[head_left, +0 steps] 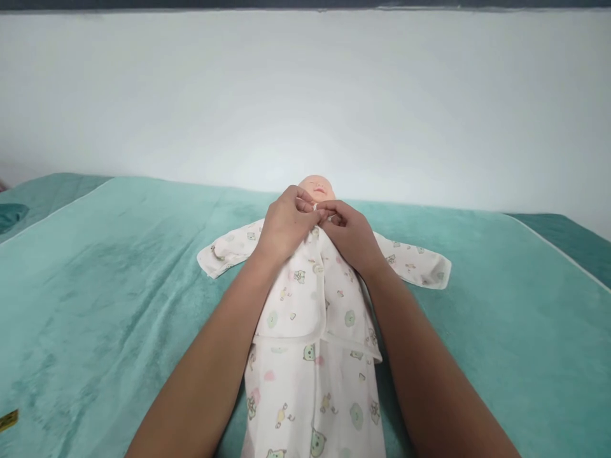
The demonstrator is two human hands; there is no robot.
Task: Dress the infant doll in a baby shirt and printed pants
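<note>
A baby doll (317,184) lies on its back, its head toward the wall. It wears a white baby shirt (296,299) printed with small animals, sleeves spread out to both sides. Below the shirt's hem are matching white trousers (312,401). At the doll's neck, my left hand (292,219) pinches the shirt's collar from the left. My right hand (347,229) meets it from the right, fingers also closed on the collar. The fingertips nearly touch, and they hide most of the neckline. A button shows on the shirt front below my hands.
A teal plush blanket (119,305) with some creases lies under the doll. Behind it rises a white wall (305,95). A small yellow and black piece (8,420) is at the lower left edge.
</note>
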